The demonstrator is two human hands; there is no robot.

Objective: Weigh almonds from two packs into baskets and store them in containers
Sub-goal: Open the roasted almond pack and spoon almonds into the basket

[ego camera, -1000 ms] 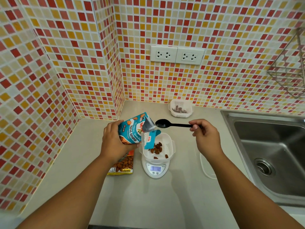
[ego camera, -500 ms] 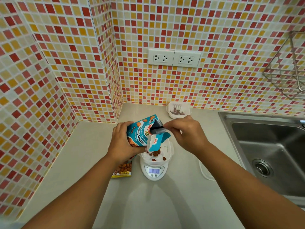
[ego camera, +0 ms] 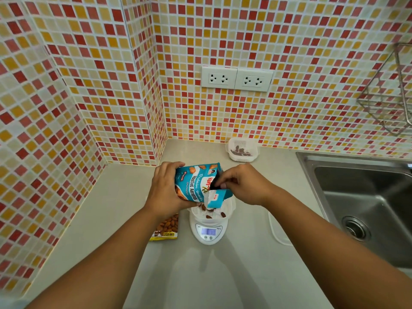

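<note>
The step in hand looks like the weighing of the second portion: the person's left hand (ego camera: 166, 189) is wrapped around a teal pack (ego camera: 196, 182) of roasted almonds, tilted so that its torn mouth points toward four o'clock, directly above a white basket (ego camera: 229, 208) that sits on a small scale (ego camera: 208, 233) on the table (ego camera: 200, 275). The right hand (ego camera: 244, 186) is at the mouth of the pack, its fingers (ego camera: 223, 185) pinched closed on something dark there, apparently the handle end of a black spoon, though only a small part of it shows. The torn flap of the pack hangs down over the basket and hides part of it. A few almonds (ego camera: 221, 214) lie in the basket, and the scale's display is lit, but its figure is too small to read. A second pack (ego camera: 166, 227), yellow and lying flat, is just beside the scale at nine o'clock. Toward twelve o'clock from the scale, near the tiled wall, stands a lidded container (ego camera: 242, 150) with dark nuts inside, so one portion seems already stored. The sink (ego camera: 365, 204) is well apart at three o'clock. The next move likely calls for drawing out a few almonds over the basket, in small amounts, and checking the display.
</note>
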